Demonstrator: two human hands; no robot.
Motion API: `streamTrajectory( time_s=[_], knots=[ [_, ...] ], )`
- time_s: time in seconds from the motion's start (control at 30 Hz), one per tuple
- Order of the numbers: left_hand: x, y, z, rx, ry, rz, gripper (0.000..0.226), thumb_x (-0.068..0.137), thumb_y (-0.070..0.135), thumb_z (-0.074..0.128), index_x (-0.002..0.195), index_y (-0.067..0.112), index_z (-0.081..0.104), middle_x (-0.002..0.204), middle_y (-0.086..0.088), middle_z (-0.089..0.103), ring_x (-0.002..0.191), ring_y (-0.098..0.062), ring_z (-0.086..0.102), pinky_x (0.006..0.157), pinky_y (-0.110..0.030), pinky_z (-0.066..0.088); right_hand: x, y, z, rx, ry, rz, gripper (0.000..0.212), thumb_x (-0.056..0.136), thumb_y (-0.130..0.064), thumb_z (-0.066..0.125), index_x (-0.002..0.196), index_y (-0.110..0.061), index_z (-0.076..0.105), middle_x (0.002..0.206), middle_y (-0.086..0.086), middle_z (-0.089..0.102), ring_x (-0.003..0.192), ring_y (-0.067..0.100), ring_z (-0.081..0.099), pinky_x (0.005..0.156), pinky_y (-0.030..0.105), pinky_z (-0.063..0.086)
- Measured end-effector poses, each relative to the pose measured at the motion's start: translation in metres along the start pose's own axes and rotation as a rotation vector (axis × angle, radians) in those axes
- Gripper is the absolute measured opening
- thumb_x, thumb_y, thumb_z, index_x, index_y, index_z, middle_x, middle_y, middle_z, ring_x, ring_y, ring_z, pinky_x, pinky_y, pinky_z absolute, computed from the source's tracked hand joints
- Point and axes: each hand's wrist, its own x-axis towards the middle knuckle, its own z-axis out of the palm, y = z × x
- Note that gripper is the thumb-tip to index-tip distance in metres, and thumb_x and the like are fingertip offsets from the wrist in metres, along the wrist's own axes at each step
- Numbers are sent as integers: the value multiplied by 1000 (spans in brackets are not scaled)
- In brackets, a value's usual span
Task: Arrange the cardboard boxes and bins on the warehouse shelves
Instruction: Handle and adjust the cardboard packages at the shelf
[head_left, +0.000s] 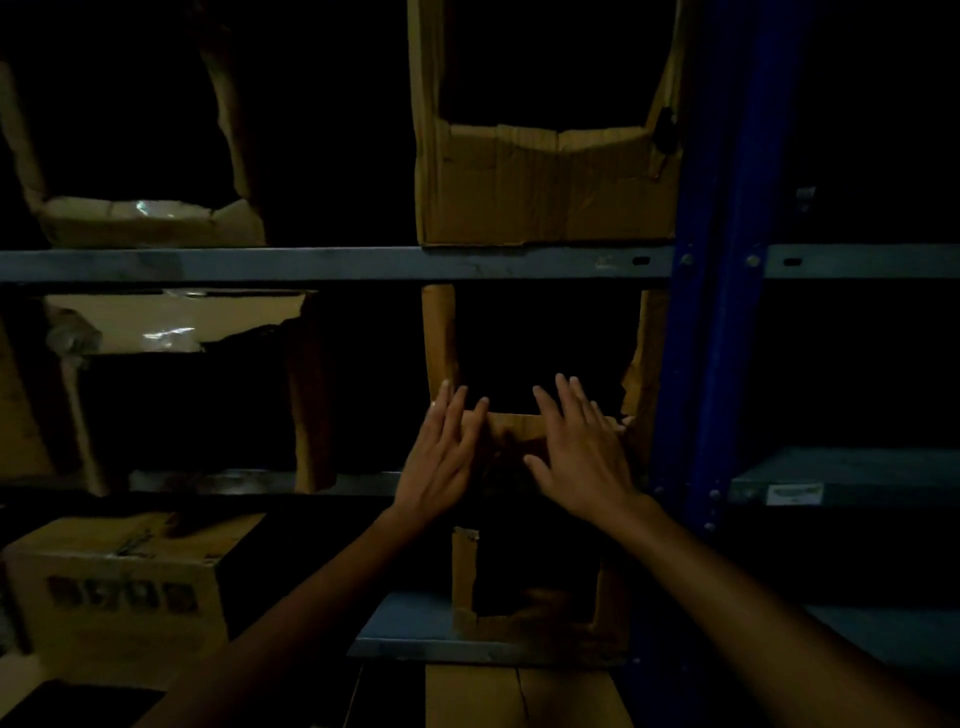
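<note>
A cut-open cardboard box (439, 332) stands on the middle shelf beside the blue upright. My left hand (439, 457) lies flat against the box's low front wall with fingers straight. My right hand (582, 452) is spread over the same front wall, fingers straight, near the torn right side. Neither hand curls round anything. A similar open-fronted box (540, 187) sits on the shelf above, and another one (465, 571) sits on the shelf below, partly hidden by my arms.
A grey shelf beam (311, 264) crosses above the hands. The blue upright post (722, 260) stands right of the boxes. More cut cardboard boxes (171, 322) fill the left bays. A printed closed box (119, 597) sits at lower left. The right bay shelves (852, 473) are dark.
</note>
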Motion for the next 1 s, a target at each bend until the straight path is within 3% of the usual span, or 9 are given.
streamTrajectory(
  time_s=[0.23,0.53,0.67,0.83,1.0],
  knots=[
    [-75,-55,-108,-24,48,-97,69,92,52,38,148,12,28,152,-23,28,143,-39,17,110,-54,33,-53,-107,-35,171,21,9,77,92,-38,56,152,-23,11,162,6,1,144,29,22,107,44,39],
    [-180,-163,-237,80,28,-317,69,94,55,34,151,18,23,158,-17,15,144,-37,14,114,-50,26,-72,-251,-64,316,36,-75,76,92,-39,56,153,-25,14,161,3,5,145,26,21,111,43,35],
    [-196,-194,-278,103,48,-356,68,92,55,30,147,14,29,153,-20,24,137,-39,25,108,-51,35,-57,-290,-76,383,78,-33,75,90,-35,60,152,-22,20,160,7,14,144,27,22,114,41,28],
    [-206,-223,-289,120,50,-383,69,90,47,51,146,13,29,150,-20,26,133,-38,28,100,-48,42,-38,-317,-75,436,74,30,72,89,-34,62,150,-22,24,158,8,20,142,28,26,113,41,30],
    [-201,-248,-275,90,32,-414,74,88,43,58,147,15,24,149,-17,25,131,-35,29,93,-44,45,-15,-323,-52,448,67,46,74,88,-35,64,149,-24,24,157,6,22,140,28,30,111,43,35]
  ],
)
